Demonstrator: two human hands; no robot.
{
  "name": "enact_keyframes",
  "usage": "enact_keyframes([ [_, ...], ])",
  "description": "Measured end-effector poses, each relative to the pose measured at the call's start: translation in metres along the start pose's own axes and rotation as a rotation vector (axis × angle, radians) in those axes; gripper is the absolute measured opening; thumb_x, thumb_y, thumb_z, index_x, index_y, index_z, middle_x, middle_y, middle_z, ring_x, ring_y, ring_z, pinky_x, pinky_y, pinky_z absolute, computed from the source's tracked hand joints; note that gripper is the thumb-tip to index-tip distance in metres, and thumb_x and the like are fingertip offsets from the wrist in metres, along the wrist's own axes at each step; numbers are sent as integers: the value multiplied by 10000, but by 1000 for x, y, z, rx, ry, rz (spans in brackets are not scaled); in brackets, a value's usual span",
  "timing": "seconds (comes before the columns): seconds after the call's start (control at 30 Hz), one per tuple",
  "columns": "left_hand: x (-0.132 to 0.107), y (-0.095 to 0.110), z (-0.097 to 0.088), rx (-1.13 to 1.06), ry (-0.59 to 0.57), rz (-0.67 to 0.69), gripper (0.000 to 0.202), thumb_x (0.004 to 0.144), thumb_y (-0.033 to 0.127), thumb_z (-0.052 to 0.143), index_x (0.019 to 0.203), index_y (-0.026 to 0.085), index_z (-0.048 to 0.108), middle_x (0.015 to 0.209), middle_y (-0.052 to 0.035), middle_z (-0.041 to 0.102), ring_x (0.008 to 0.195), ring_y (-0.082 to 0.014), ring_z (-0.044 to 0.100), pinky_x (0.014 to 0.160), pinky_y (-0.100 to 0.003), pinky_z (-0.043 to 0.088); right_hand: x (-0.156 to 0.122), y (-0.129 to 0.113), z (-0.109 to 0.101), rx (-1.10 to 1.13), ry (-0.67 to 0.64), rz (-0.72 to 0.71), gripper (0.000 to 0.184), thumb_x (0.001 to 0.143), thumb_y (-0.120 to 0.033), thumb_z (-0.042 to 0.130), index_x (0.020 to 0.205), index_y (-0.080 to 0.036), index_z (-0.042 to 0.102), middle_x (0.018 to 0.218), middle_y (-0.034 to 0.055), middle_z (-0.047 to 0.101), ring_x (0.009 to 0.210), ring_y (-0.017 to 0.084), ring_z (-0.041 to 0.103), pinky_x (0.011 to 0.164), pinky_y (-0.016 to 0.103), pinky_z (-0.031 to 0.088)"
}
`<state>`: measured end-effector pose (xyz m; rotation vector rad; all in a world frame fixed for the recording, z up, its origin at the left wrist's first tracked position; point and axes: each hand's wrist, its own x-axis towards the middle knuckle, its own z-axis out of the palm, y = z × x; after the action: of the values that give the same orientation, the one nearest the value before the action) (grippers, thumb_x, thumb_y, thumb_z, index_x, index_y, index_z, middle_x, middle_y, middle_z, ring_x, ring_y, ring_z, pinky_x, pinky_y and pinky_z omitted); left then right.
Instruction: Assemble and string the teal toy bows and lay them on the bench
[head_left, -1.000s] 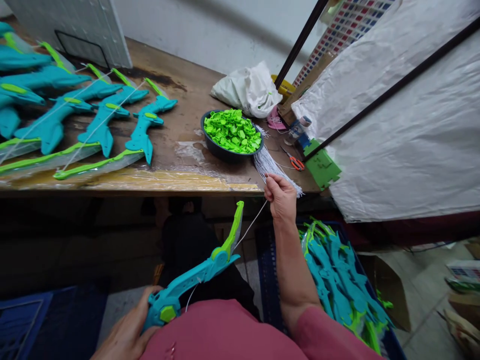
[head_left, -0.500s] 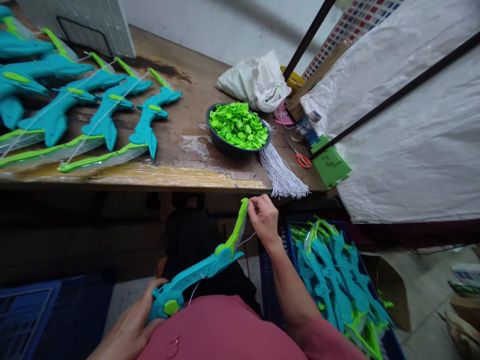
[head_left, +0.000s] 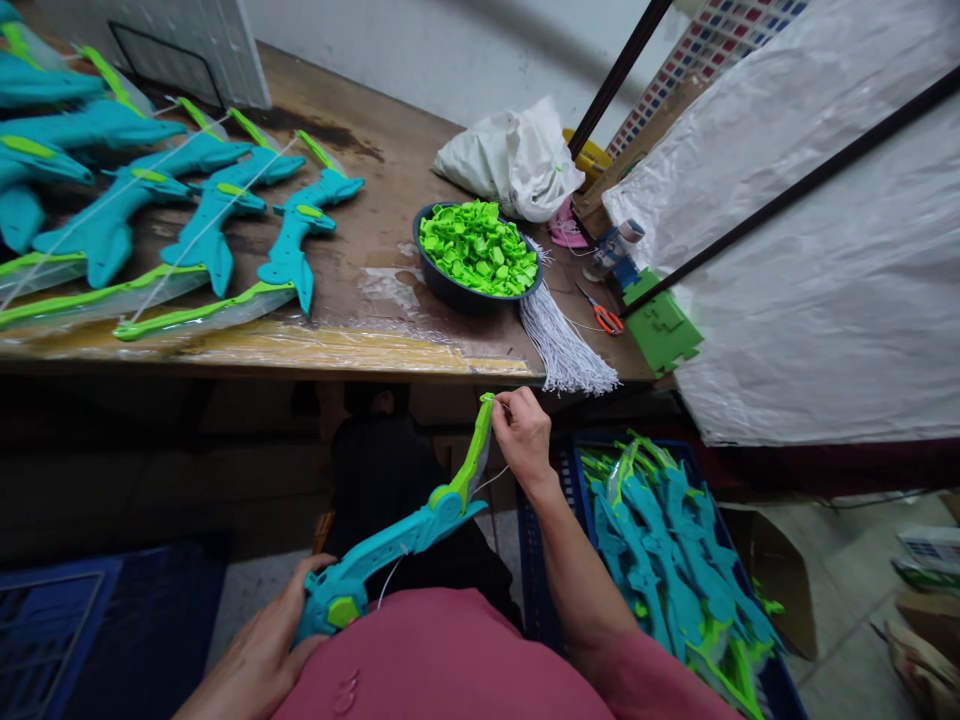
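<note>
Holding a teal and lime-green plastic toy bow (head_left: 409, 530) low over the lap, below the front edge of the worn wooden tabletop (head_left: 375, 200). Left hand (head_left: 262, 650) wraps closed around the teal handle end, near the pink shirt. Right hand (head_left: 525, 435) sits at the lime-green limb tip, fingers pinched shut on a thin white string (head_left: 495, 480) right at that tip. The string runs slack from the tip back down toward the handle.

Landmark: a dark round bowl of small lime-green plastic pieces (head_left: 476, 250) near the front of the tabletop.
- Just right of the bowl, touching its rim: a bundle of white cut strings (head_left: 562, 350), fanning out over the tabletop edge, directly above the right hand.
- Further right: small orange-handled scissors (head_left: 604, 318), then a flat green plastic block (head_left: 660, 325).
- Behind the bowl: a crumpled white plastic bag (head_left: 514, 160).
- Left of the bowl, well apart: a row of finished teal and green bows (head_left: 187, 220) lying strung on the tabletop, partly overlapping.
- Below and right of the bowl, on the floor beside the person's right arm: a dark blue crate (head_left: 547, 560) piled with more teal and green bow bodies (head_left: 667, 560).
- Right of everything: a large white woven sheet (head_left: 825, 250) crossed by dark rods.
</note>
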<state>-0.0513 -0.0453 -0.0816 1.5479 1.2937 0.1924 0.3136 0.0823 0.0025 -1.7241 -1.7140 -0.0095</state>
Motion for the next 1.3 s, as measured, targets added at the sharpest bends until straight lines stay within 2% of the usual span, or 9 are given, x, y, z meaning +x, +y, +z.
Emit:
enact_keyframes([
  [0.17, 0, 1, -1, 8, 5, -4, 627, 833, 400, 540, 1422, 220, 424, 1122, -117, 727, 983, -331, 697, 842, -374, 500, 0, -3, 1, -38, -12, -45, 190, 984, -227, 509, 875, -189, 660, 852, 45, 600, 732, 149, 570, 690, 269, 411],
  [0.4, 3, -13, -1, 5, -61, 23, 634, 877, 406, 541, 1464, 238, 370, 1238, -131, 703, 1067, -331, 692, 903, -389, 510, 0, -2, 3, -103, -7, -88, 193, 985, -221, 506, 880, -186, 665, 849, 43, 601, 749, 148, 579, 697, 254, 426],
  [0.5, 3, -17, 1, 15, -44, 31, 628, 892, 394, 525, 1471, 238, 342, 1259, -134, 695, 1084, -329, 689, 916, -397, 509, 2, 1, 5, -131, 8, -91, 189, 980, -208, 509, 874, -178, 662, 848, 41, 601, 735, 144, 575, 684, 252, 422],
  [0.77, 2, -11, 6, 8, 20, 9, 639, 843, 419, 521, 1439, 229, 394, 1096, -98, 748, 977, -332, 712, 839, -375, 512, 5, 4, 12, -203, 17, -117, 198, 989, -196, 497, 864, -170, 648, 839, 34, 600, 710, 131, 577, 662, 243, 411],
  [1.07, 0, -7, 8, 29, 59, 11, 640, 836, 408, 519, 1439, 241, 386, 1052, -90, 738, 945, -324, 713, 826, -366, 497, 4, -2, 8, -364, 24, -165, 226, 998, -204, 478, 840, -164, 635, 831, 36, 587, 671, 132, 529, 618, 264, 342],
  [1.3, 1, -5, 4, 42, -2, -2, 642, 854, 397, 496, 1457, 234, 348, 1062, -109, 726, 935, -322, 703, 822, -375, 502, 5, -8, 5, -451, 13, -182, 265, 1010, -204, 463, 793, -168, 611, 823, 41, 576, 667, 140, 511, 605, 286, 303],
])
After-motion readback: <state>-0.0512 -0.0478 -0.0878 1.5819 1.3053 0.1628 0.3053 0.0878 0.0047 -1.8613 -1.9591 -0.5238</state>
